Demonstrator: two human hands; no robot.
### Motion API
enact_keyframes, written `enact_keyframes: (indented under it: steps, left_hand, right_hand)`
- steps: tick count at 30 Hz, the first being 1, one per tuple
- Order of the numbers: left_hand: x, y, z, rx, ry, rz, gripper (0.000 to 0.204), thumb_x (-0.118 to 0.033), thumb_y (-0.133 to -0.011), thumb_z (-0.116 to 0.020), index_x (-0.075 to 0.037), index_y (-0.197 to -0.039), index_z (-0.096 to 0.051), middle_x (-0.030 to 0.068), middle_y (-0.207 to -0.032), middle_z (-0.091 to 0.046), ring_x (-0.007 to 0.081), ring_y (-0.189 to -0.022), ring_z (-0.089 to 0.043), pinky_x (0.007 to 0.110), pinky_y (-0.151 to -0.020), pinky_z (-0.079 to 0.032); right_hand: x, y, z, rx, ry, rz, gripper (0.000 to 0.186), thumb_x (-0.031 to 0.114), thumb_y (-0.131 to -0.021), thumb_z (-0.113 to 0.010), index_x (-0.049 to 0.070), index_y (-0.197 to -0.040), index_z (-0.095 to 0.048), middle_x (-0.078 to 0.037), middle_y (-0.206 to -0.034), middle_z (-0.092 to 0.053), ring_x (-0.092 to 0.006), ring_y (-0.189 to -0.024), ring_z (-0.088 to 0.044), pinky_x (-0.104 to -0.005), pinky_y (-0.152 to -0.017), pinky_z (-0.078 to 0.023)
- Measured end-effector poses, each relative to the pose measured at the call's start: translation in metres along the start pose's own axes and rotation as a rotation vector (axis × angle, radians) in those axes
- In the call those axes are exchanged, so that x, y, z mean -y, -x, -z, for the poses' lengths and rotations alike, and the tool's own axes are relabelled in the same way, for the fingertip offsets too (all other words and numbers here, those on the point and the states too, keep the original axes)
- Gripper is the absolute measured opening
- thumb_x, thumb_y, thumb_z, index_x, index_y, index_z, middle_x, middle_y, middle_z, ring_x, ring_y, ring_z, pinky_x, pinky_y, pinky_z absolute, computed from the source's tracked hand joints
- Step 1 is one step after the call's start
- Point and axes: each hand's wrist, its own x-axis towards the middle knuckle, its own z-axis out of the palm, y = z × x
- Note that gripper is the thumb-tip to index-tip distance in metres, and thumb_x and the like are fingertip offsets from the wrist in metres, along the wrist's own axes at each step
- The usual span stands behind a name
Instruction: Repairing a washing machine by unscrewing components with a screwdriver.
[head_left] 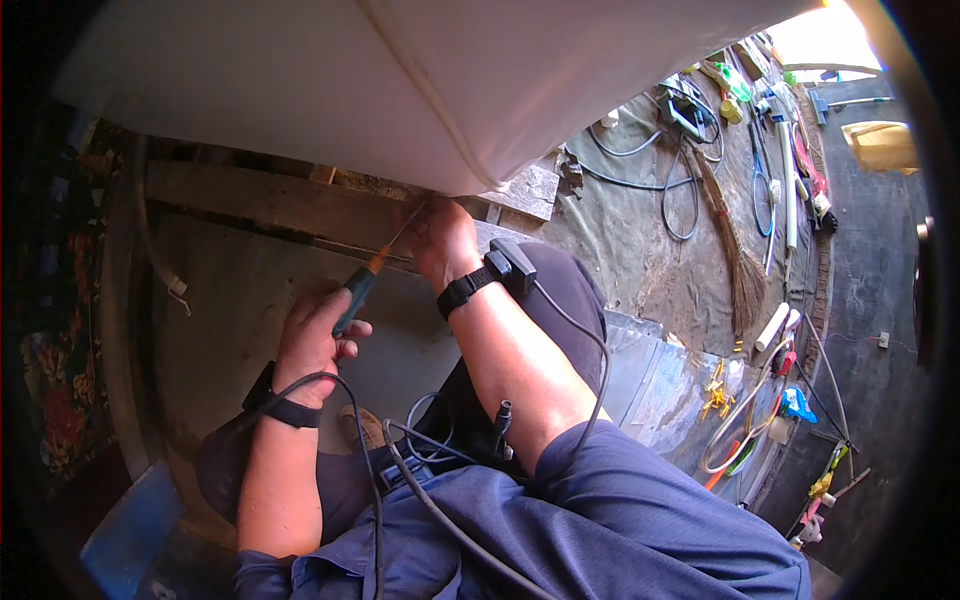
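My left hand is closed round the dark green and orange handle of a screwdriver. The screwdriver's thin shaft slants up and to the right, to the lower edge of a large white smooth-sided body. Beside the shaft's far end is my right hand, its fingers curled in close under that edge. Whatever they grip there is hidden by the fingers and the shadow. A wooden beam runs beneath the white body, just behind both hands.
Black cables hang from both wrist straps across my lap. At the right a straw broom, coiled cable and several tools lie on a grey cloth. A loose hose hangs at the left.
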Motion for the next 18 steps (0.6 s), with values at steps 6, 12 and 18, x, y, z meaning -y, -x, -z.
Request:
enact_keyframes:
  steps: [6,12,18]
  left_hand:
    - [0.004,-0.012,0.013,-0.058,-0.070,0.018,0.028,-0.023,-0.086,-0.063,-0.009,-0.110,-0.055,0.0061,-0.093,-0.061,0.0152,-0.067,-0.062,0.022,-0.047,-0.043]
    - [0.005,-0.006,0.006,-0.079,-0.055,-0.066,0.028,-0.031,-0.089,-0.058,-0.009,-0.106,-0.056,0.0068,-0.087,-0.063,0.0136,-0.063,-0.061,0.022,-0.046,-0.042]
    - [-0.002,-0.012,0.016,0.030,-0.020,0.145,0.027,-0.029,-0.088,-0.061,-0.008,-0.106,-0.057,0.0064,-0.090,-0.062,0.0139,-0.063,-0.060,0.023,-0.046,-0.041]
  right_hand:
    - [-0.002,-0.004,0.000,-0.036,0.027,0.006,0.025,0.030,-0.099,-0.041,0.010,-0.106,-0.054,-0.005,-0.088,-0.057,-0.0225,-0.080,-0.059,-0.0328,-0.068,-0.045]
    - [-0.001,-0.003,0.002,0.002,0.017,-0.005,0.024,0.030,-0.099,-0.041,0.010,-0.106,-0.054,-0.005,-0.087,-0.058,-0.0223,-0.080,-0.059,-0.0335,-0.070,-0.045]
    - [-0.002,-0.007,0.007,-0.005,0.068,0.027,0.025,0.032,-0.097,-0.042,0.010,-0.104,-0.053,-0.005,-0.085,-0.058,-0.0213,-0.080,-0.059,-0.0325,-0.071,-0.044]
